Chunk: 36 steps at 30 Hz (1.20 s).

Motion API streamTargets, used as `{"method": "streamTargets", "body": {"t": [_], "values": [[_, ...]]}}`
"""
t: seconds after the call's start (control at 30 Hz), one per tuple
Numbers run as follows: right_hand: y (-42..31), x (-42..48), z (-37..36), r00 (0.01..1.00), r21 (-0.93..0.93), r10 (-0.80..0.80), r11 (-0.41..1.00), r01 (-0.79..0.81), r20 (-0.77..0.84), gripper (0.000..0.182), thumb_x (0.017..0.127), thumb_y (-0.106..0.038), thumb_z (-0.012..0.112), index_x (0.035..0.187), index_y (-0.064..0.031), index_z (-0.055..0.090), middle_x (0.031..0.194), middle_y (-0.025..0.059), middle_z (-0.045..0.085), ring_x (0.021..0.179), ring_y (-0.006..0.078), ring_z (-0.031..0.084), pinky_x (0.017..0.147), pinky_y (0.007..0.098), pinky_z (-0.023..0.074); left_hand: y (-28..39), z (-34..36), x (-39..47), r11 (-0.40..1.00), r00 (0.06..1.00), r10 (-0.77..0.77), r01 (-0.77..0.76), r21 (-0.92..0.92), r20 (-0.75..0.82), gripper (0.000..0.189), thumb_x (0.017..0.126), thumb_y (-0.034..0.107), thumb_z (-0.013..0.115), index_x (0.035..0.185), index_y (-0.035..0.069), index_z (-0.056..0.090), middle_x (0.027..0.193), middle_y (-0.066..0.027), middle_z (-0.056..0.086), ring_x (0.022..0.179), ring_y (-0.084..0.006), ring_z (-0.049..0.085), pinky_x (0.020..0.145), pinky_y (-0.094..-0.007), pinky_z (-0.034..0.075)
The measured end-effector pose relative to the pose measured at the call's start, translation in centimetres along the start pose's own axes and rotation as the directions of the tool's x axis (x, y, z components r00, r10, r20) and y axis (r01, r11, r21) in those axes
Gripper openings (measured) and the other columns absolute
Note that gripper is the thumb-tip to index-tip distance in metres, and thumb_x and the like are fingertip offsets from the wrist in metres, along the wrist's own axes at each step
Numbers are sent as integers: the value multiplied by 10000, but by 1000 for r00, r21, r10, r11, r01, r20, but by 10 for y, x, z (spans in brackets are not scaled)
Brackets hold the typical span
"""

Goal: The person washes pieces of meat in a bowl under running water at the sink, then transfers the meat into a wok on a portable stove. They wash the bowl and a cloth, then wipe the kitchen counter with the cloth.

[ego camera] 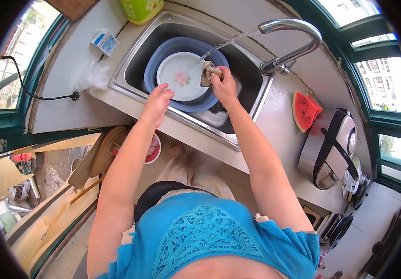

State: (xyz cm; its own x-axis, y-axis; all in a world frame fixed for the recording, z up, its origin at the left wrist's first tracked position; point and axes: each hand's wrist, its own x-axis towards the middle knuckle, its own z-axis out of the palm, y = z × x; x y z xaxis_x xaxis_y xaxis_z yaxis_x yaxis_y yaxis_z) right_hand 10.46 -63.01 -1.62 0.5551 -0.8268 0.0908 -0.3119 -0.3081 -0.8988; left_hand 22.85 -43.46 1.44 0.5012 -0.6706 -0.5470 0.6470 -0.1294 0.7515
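Note:
Water runs in a stream from the curved metal faucet (pixel 291 26) onto a white plate (pixel 171 66) with a pink and green pattern. The plate lies in a blue-grey plastic basin (pixel 151 71), inside the stainless steel sink (pixel 247 89). My right hand (pixel 224 82) grips a crumpled beige-brown cloth (pixel 206 75) over the right edge of the plate. At the plate's lower left edge is my left hand (pixel 158 104), its fingers loosely bent and apart with nothing held; whether it touches the rim I cannot tell.
Two watermelon pieces (pixel 303 111) lie on the counter right of the sink, near a silver and black rice cooker (pixel 326 150). A small blue and white box (pixel 105 42), a clear plastic bag (pixel 94 76) and a green container (pixel 141 10) are at the left and back. Beneath the counter stands a red bucket (pixel 154 153).

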Motion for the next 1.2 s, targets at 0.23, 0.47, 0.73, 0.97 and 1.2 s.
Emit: {"method": "streamTargets", "body": {"t": [0.23, 0.47, 0.73, 0.97, 1.2], "values": [[54, 39, 86, 954, -526, -145, 807, 268, 263, 296, 794, -136, 557, 1080, -61, 543, 1067, 159, 552, 965, 364, 542, 838, 445, 453, 22, -26, 70, 992, 983, -121, 115, -46, -139, 737, 743, 120, 637, 1373, -15, 280, 1427, -232, 257, 1375, -275, 128, 1106, -364, 64], [82, 50, 99, 796, -577, -45, 664, 475, 603, 325, 769, -148, 600, 1085, -91, 550, 1071, 170, 518, 973, 364, 537, 826, 462, 463, 36, -15, 125, 973, 909, -224, 190, -129, -352, 580, 815, 169, 596, 1280, -97, 374, 1362, -217, 385, 1314, -303, 293, 1092, -340, 137], [51, 98, 169, 937, -70, 15, 997, -42, -348, 303, 784, -104, 606, 1082, -65, 578, 1183, 230, 401, 1014, 385, 462, 899, 425, 388, 11, -28, 172, 846, 812, -522, 454, -279, -262, 716, 913, 596, 237, 1427, 98, 219, 1486, -148, 194, 1356, -405, 141, 983, -674, -59], [43, 37, 188, 968, -64, -91, 992, 109, 236, 268, 757, -94, 620, 1025, -85, 636, 1136, 176, 485, 1002, 374, 498, 885, 394, 412, 12, -31, 175, 810, 836, -523, 428, -400, -164, 822, 874, 675, 176, 1379, 35, 285, 1420, -167, 318, 1310, -371, 262, 997, -647, 73], [58, 67, 123, 984, -374, 151, 921, -107, 91, 296, 769, -77, 598, 1063, -88, 565, 1058, 223, 508, 820, 409, 574, 815, 425, 454, 29, -25, 197, 936, 918, -334, 349, 35, -214, 567, 931, 478, 391, 1343, 88, 380, 1366, -159, 386, 1206, -378, 411, 915, -595, 366]]}}
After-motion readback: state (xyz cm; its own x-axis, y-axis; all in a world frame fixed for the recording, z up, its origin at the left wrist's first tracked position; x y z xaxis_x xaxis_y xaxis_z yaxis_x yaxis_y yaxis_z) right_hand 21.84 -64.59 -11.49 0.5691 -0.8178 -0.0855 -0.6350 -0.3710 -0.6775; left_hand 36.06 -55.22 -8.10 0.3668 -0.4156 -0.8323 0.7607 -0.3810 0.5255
